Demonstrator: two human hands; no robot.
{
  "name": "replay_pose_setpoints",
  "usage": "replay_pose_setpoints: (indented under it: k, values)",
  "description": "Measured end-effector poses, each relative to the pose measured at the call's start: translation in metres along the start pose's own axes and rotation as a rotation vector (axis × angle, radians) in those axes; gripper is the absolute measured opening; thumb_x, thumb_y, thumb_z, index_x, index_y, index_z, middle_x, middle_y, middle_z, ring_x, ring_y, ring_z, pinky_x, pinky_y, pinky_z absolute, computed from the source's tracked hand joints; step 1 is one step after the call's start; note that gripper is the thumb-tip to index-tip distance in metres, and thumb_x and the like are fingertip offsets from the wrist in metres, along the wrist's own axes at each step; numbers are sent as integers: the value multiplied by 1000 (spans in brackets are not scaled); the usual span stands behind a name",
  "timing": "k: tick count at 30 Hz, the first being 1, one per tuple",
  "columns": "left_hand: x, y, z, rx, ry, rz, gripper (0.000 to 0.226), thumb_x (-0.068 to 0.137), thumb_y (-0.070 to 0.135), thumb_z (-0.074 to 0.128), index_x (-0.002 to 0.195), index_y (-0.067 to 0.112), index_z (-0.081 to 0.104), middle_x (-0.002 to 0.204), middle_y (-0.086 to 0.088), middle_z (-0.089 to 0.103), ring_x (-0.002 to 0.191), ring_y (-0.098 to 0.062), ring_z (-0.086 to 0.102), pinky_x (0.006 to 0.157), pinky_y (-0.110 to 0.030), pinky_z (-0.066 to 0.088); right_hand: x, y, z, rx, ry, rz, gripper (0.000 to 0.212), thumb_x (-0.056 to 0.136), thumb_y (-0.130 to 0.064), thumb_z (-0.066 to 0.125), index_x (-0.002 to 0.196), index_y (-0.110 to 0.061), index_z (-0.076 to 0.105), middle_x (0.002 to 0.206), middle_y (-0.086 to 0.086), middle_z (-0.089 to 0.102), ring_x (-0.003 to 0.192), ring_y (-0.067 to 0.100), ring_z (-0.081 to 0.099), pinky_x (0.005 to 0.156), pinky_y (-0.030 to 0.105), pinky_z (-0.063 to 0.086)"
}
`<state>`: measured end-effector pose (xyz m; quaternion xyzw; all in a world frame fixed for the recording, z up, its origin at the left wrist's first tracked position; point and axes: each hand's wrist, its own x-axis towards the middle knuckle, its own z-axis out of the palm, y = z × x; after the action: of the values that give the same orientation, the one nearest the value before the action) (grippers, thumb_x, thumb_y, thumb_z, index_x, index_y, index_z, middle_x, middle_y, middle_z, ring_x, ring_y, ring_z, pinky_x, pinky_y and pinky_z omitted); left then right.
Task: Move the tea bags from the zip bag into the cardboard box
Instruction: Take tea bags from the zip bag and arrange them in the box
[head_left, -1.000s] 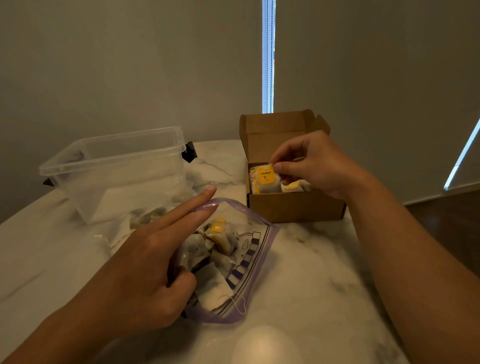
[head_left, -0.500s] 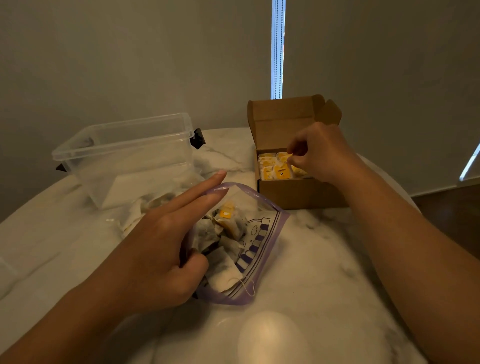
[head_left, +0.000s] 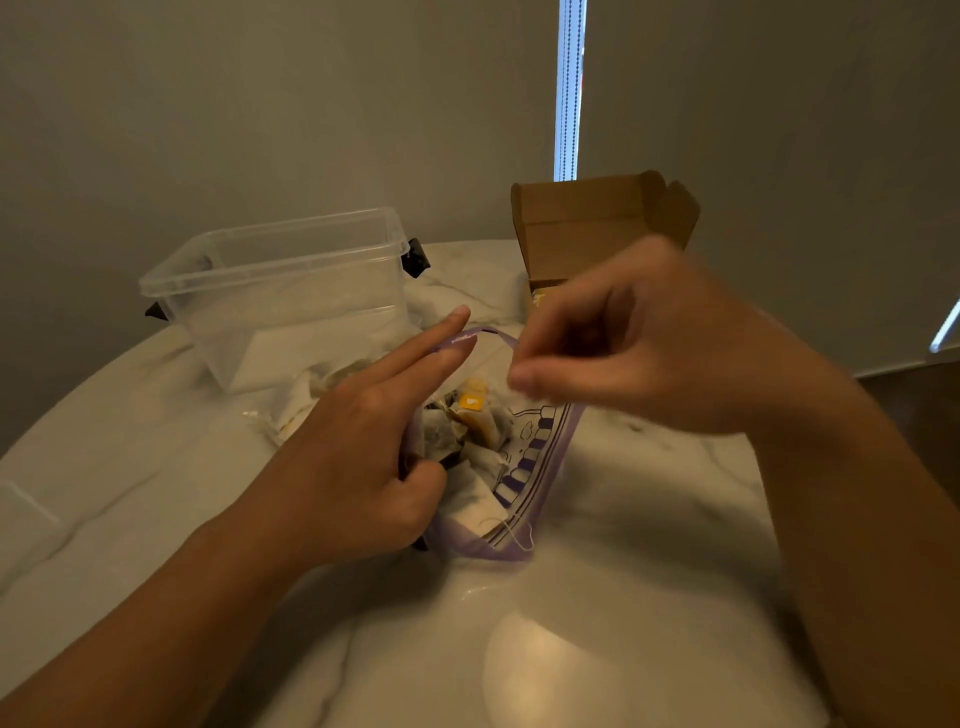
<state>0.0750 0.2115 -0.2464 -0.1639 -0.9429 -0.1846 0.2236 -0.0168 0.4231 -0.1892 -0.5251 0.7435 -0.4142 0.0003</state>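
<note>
The left hand (head_left: 363, 467) gripped the zip bag (head_left: 540, 467), which lay on the marble tabletop (head_left: 649, 519) directly under and to the right of that hand. Its index and middle fingers (head_left: 441, 343) were extended straight, with the purple upper rim of the bag resting across their tips, while the bent thumb (head_left: 423, 483) pinched the near left edge of the bag, so the mouth stood open. The tea bags (head_left: 483, 462) were inside the bag just to the right of the left thumb; one carried a yellow tag (head_left: 471, 401), and a white string trailed at the bag's near corner. The right hand (head_left: 649, 338) hovered above the far right side of the bag mouth and was blurred. Its fingers were curled toward the palm, the thumb pointed left toward the left fingertips, and no item was visible in its grasp. The cardboard box (head_left: 582, 234) stood on the tabletop just beyond the right hand, with its lid flap upright; the hand hid most of its interior. A clear plastic container (head_left: 291, 291) with a black latch (head_left: 415, 257) stood beyond the left hand and to its left. Pale loose items, too indistinct to identify, lay between that container and the left hand.
</note>
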Motion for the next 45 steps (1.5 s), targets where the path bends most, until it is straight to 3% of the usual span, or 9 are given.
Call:
replay_pose_setpoints:
  k: [5, 11, 15, 20, 25, 30, 34, 42, 45]
  values:
    - [2, 5, -3, -43, -47, 16, 83, 64, 8, 56, 147, 11, 46, 159, 8, 32, 76, 15, 55, 65, 1, 37, 3, 7, 31, -307, -356, 78, 14, 84, -22, 74, 97, -27, 76, 88, -16, 71, 81, -4, 65, 75, 16, 55]
    - [1, 2, -2, -22, -23, 24, 84, 64, 8, 57, 147, 11, 45, 159, 9, 32, 96, 6, 55, 64, 0, 38, 4, 8, 51, -436, -490, 81, 22, 77, -32, 79, 98, -27, 74, 90, -11, 69, 80, 1, 61, 71, 22, 55]
    - [1, 0, 0, -16, 4, 20, 85, 64, 8, 57, 147, 12, 45, 159, 9, 32, 116, -21, 33, 69, 0, 38, 6, 8, 56, -448, -483, 74, 22, 76, -31, 80, 97, -27, 74, 88, -11, 68, 78, 2, 60, 69, 25, 56]
    - [1, 2, -2, -32, -29, 38, 83, 65, 7, 57, 147, 10, 46, 159, 5, 33, 90, 12, 55, 67, 3, 37, 8, 13, 59, -403, -496, 82, 19, 79, -25, 78, 98, -27, 76, 89, -12, 70, 78, 1, 60, 72, 26, 56]
    - [0, 1, 0, -18, -6, 36, 82, 65, 6, 57, 147, 10, 46, 159, 6, 32, 118, -11, 29, 69, 4, 37, 9, 16, 57, -396, -486, 69, 15, 85, -20, 71, 99, -24, 77, 94, -11, 72, 83, 0, 61, 78, 23, 54]
    - [0, -1, -1, -14, -14, 24, 82, 66, 10, 57, 148, 13, 45, 160, 11, 29, 71, -14, 60, 63, -2, 38, 7, 11, 46, -438, -377, 2, 11, 85, -19, 67, 93, -25, 73, 86, -11, 68, 76, 3, 62, 69, 24, 54]
    - [-1, -3, 0, 23, 18, 22, 84, 66, 11, 58, 149, 16, 43, 160, 13, 28, 118, -26, 28, 71, -10, 44, 3, 10, 26, -328, -251, 17, 7, 86, -21, 69, 92, -22, 72, 82, -12, 69, 77, 1, 65, 72, 20, 55]
    - [0, -5, 3, 41, 48, 25, 83, 66, 14, 58, 148, 17, 44, 159, 14, 30, 117, -31, 32, 69, -7, 41, -3, 22, -2, 122, -118, 41, 8, 84, -5, 72, 91, -9, 74, 81, -2, 74, 77, 14, 72, 68, 24, 58]
    - [0, -4, 2, 23, 43, 9, 83, 67, 14, 57, 149, 17, 43, 160, 15, 28, 119, -31, 28, 77, -34, 57, -3, 28, -16, 199, -49, 15, 10, 83, 0, 70, 92, -2, 73, 80, 5, 74, 71, 21, 72, 65, 26, 57]
